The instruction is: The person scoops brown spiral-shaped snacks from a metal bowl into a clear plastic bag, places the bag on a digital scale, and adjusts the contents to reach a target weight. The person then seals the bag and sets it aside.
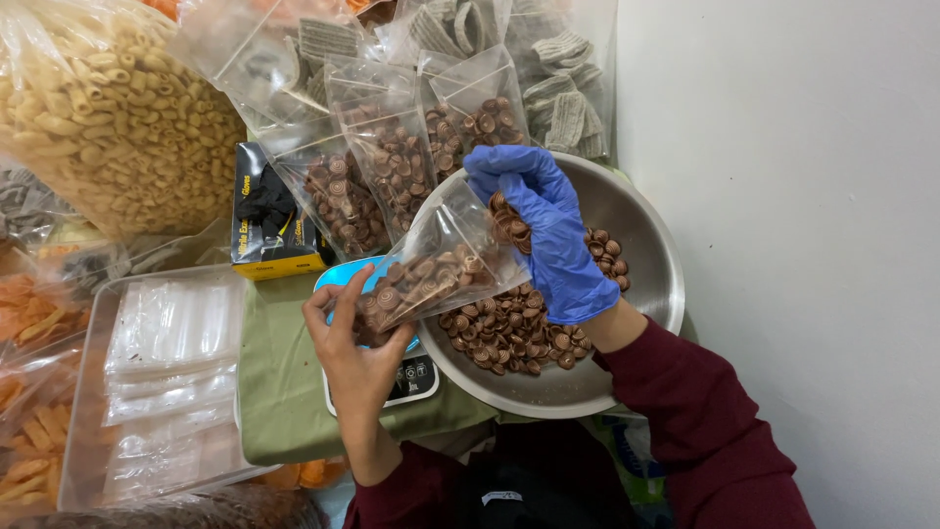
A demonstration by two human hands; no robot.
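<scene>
Snacks (pixel 509 227) drop from gloved right hand (pixel 553 235) into left hand's (pixel 352 343) pouch (pixel 431 269).

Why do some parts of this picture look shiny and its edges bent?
Head view: soft even light, faint shadows; glare on the steel bowl rim and on the clear bag held by the bare left hand and gloved right hand; wide lens bows the edges; the centre is sharp.

A clear plastic pouch (pixel 431 269) (half full of brown spiral snacks) lies tilted above the scale.
</scene>
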